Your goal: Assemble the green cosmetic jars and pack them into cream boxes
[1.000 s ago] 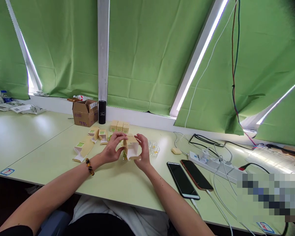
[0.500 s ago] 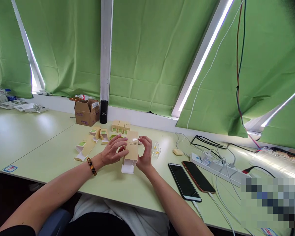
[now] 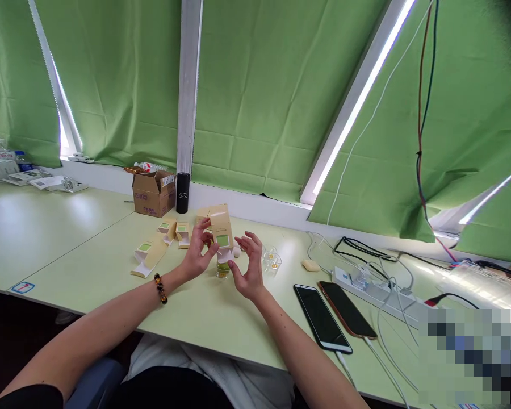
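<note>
My left hand grips a small tan carton by its left side. The carton has a green label, and its flaps are open at the top and bottom. Just under the white lower flap stands a small glass jar with something green in it; whether the two touch, I cannot tell. Close by on the right, my right hand is open with its fingers spread. A small white round thing shows between the carton and that hand. Small clear containers with yellow bits lie beyond it.
Opened tan cartons lie to the left. A brown cardboard box and a black cylinder stand at the back. To the right are two phones, a power strip, cables and a pale yellow lump.
The carton has been raised and turned so its green label shows, and the glass jar now appears beneath it. My right hand has come away from the carton and opened.
</note>
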A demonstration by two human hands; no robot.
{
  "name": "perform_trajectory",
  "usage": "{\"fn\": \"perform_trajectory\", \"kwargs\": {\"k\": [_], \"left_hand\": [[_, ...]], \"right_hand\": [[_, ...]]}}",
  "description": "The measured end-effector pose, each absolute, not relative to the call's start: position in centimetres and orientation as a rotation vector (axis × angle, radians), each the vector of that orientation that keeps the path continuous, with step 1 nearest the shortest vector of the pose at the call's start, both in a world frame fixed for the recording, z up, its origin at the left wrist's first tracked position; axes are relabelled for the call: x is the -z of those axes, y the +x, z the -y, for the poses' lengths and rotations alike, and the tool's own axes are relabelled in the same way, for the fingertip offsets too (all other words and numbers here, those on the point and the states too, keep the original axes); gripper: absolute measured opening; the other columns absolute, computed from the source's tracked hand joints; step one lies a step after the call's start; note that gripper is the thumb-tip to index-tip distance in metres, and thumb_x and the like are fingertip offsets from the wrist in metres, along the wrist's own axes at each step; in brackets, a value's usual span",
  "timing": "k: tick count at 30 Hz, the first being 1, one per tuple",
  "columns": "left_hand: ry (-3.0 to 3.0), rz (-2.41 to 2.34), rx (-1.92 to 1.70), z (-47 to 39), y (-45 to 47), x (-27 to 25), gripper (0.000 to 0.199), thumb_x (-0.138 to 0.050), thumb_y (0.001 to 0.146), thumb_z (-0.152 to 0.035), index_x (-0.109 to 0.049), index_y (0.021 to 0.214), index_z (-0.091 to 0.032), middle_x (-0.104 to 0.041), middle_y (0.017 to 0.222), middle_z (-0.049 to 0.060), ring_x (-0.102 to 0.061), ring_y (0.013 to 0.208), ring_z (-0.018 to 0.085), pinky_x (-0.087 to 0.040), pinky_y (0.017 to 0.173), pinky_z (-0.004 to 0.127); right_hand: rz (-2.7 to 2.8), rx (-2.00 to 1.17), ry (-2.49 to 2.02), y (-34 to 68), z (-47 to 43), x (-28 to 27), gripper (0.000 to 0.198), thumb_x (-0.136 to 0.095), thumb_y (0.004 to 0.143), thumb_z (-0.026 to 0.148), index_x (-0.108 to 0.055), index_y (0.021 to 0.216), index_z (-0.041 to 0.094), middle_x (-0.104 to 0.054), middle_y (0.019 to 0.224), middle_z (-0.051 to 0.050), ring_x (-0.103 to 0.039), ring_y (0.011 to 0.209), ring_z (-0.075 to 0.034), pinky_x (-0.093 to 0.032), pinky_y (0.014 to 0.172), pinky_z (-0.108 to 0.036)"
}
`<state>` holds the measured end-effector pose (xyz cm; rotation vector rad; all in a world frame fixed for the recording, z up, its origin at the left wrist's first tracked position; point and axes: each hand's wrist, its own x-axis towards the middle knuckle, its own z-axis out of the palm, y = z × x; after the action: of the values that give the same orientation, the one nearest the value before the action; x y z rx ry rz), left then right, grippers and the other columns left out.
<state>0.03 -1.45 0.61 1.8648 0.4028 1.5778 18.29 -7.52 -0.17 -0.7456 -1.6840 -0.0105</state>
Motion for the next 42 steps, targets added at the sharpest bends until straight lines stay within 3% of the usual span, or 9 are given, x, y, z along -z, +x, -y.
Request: {"fn": "perform_trajectory", "kwargs": {"k": [3,11,16,21,27,42], "left_hand": [[1.825,-0.424,-1.554,1.3,0.2,-0.4,0.060,-0.066,0.095,-0.037,-0.033,0.145,-0.029,-0.043,0.147,0.014,-0.064,0.092,0.015,-0.053,0.081,0.033],[1.979,-0.537,-1.545,1.8,0.1,-1.0,0.029,-0.057,0.100,-0.040,-0.058,0.125,-0.025,-0.041,0.143,0.012,-0.062,0.092,0.014,-0.056,0.080,0.031],[2.022,-0.514,-1.457,1.8,-0.5,-1.0,0.036,-0.051,0.103,-0.042,-0.060,0.134,-0.026,-0.039,0.148,0.014,-0.062,0.091,0.015,-0.057,0.088,0.036],[2.026,-0.448,-1.339,2.0,-0.8,-1.0,0.052,-0.065,0.096,-0.036,-0.053,0.147,-0.033,-0.031,0.158,0.013,-0.063,0.098,0.016,-0.056,0.094,0.038],[2.020,-0.495,-1.391,2.0,-0.3,-0.9,0.055,-0.072,0.091,-0.029,-0.056,0.143,-0.031,-0.035,0.155,0.015,-0.062,0.086,0.011,-0.057,0.090,0.038],[2.036,-0.566,-1.447,1.5,0.2,0.1,0.044,-0.065,0.096,-0.034,-0.059,0.139,-0.026,-0.041,0.148,0.015,-0.058,0.072,0.006,-0.058,0.078,0.032]], "right_hand": [[1.691,-0.071,-0.754,18.3,7.5,0.2,0.062,-0.063,0.093,0.027,-0.038,0.150,0.032,-0.030,0.157,-0.014,-0.043,0.143,-0.036,-0.052,0.107,-0.060],[1.693,-0.269,-0.803,18.4,7.9,-0.1,0.048,-0.060,0.096,0.036,-0.054,0.144,0.033,-0.024,0.160,-0.010,-0.042,0.145,-0.034,-0.055,0.104,-0.052],[1.639,-0.383,-0.729,18.5,7.9,-0.3,0.044,-0.057,0.097,0.040,-0.058,0.141,0.032,-0.028,0.157,-0.010,-0.046,0.141,-0.032,-0.055,0.104,-0.049],[1.568,-0.462,-0.698,18.7,7.7,-0.3,0.043,-0.057,0.097,0.038,-0.060,0.140,0.033,-0.029,0.155,-0.009,-0.065,0.109,-0.024,-0.059,0.095,-0.046],[1.533,-0.502,-0.736,18.8,7.2,0.0,0.041,-0.060,0.096,0.036,-0.062,0.137,0.035,-0.031,0.154,-0.008,-0.065,0.089,-0.015,-0.059,0.090,-0.043],[1.510,-0.502,-0.809,18.4,6.7,0.3,0.036,-0.063,0.096,0.043,-0.063,0.130,0.032,-0.040,0.147,-0.011,-0.068,0.094,-0.017,-0.063,0.083,-0.038]]}}
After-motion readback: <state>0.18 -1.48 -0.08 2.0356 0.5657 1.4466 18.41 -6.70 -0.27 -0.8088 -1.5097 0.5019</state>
